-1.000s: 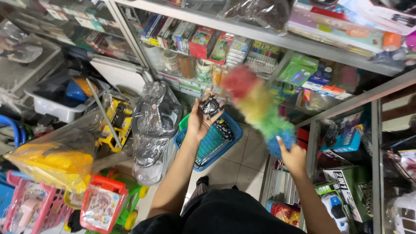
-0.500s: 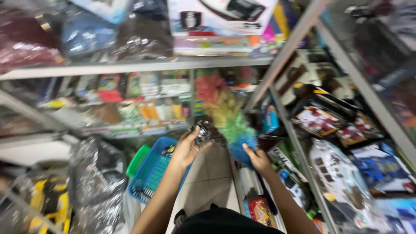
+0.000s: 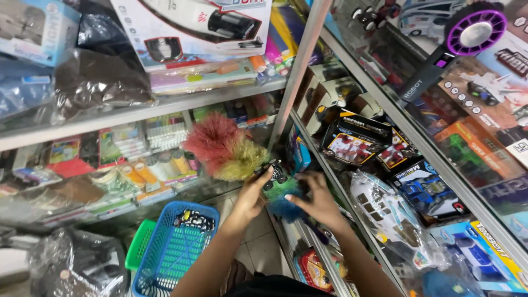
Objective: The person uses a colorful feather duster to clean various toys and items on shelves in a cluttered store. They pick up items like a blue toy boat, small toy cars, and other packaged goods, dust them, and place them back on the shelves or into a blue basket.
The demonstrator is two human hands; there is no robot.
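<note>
My left hand [image 3: 250, 197] holds a small black toy car [image 3: 275, 175] up in front of the shelves. My right hand [image 3: 316, 199] grips the blue end of a fluffy rainbow feather duster [image 3: 228, 148]. The duster's red and yellow plumes spread to the upper left and its green and blue part lies right against the toy car. Both hands are close together at the corner post of the metal shelving [image 3: 297, 71].
A blue plastic basket [image 3: 165, 258] with small toys stands on the floor below, a green basket [image 3: 137, 250] beside it. Shelves packed with boxed toys fill the left side. More boxed and bagged toy vehicles [image 3: 385, 209] crowd the right shelves. A dark plastic bag [image 3: 71, 264] sits lower left.
The view has swung up and to the right towards the right-hand shelves. The hands have drawn closer together, and the duster now rests against the toy car.
</note>
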